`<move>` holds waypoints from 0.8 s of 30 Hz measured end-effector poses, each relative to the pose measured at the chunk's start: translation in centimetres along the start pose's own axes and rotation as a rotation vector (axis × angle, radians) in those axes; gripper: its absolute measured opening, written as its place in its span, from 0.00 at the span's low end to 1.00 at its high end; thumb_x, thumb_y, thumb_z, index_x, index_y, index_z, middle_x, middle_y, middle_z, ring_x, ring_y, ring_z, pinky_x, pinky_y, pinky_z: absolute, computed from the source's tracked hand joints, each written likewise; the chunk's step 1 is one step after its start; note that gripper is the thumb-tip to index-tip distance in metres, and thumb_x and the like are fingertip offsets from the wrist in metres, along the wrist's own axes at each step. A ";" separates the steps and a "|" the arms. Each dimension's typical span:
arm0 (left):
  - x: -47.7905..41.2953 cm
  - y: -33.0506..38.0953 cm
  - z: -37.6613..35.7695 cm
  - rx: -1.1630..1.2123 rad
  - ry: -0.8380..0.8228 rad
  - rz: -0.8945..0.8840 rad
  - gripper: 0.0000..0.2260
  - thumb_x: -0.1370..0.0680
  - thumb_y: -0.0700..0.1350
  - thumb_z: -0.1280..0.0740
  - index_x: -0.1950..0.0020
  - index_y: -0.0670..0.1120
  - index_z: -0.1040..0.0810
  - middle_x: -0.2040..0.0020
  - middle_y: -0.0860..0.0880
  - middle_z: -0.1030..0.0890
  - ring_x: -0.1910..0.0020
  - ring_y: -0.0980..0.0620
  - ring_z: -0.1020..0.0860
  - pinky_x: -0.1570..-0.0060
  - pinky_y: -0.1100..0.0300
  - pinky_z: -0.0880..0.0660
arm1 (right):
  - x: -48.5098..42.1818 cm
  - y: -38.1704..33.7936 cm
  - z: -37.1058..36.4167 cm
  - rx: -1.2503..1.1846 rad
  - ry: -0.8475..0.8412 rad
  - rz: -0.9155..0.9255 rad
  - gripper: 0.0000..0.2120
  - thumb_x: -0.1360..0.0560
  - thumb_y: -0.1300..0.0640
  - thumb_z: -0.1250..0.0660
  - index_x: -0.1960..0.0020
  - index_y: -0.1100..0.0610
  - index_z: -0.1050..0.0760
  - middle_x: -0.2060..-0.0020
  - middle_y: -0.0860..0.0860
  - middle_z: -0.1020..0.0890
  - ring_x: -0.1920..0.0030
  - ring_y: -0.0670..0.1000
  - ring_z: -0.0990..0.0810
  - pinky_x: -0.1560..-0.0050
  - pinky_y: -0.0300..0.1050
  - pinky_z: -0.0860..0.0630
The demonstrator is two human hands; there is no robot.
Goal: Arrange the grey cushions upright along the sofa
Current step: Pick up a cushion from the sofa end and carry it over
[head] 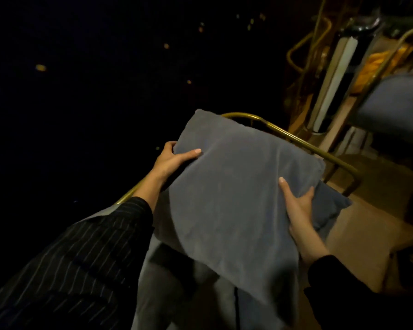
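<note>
A large grey cushion (234, 198) fills the middle of the view, held tilted above the sofa. My left hand (171, 159) grips its left edge, thumb on the front face. My right hand (298, 208) clasps its right edge, thumb on top and fingers behind. A second grey cushion (329, 206) lies behind it at the right, partly hidden. The sofa's brass frame rail (293, 139) curves round behind the held cushion. Grey seat fabric (200, 294) shows below it.
Left of the rail everything is dark, with a few small orange lights. At the right stand another brass-framed seat with a blue-grey cushion (396, 103), a white upright post (332, 79) and something orange (377, 65). Brownish floor (379, 225) lies beyond the sofa end.
</note>
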State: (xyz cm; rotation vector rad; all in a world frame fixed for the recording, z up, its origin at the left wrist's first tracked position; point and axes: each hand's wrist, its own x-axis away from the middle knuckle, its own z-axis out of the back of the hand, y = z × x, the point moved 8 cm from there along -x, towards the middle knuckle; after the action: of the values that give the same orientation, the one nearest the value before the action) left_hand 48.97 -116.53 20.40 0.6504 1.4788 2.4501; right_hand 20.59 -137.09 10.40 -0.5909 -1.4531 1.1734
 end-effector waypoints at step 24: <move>44.9 -29.4 53.2 0.569 0.675 0.014 0.30 0.30 0.38 0.24 0.28 0.41 0.27 0.41 0.44 0.17 0.42 0.42 0.18 0.36 0.44 0.23 | 53.5 1.3 -30.2 0.043 -0.957 0.500 0.59 0.41 0.43 0.20 0.22 0.46 0.53 0.28 0.50 0.32 0.32 0.51 0.28 0.30 0.51 0.31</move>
State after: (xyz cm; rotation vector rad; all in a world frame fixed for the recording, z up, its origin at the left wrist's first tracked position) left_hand 32.94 -43.02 27.72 -0.1386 2.4616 2.3644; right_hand 34.97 -80.40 29.12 -0.3677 -2.1250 2.0468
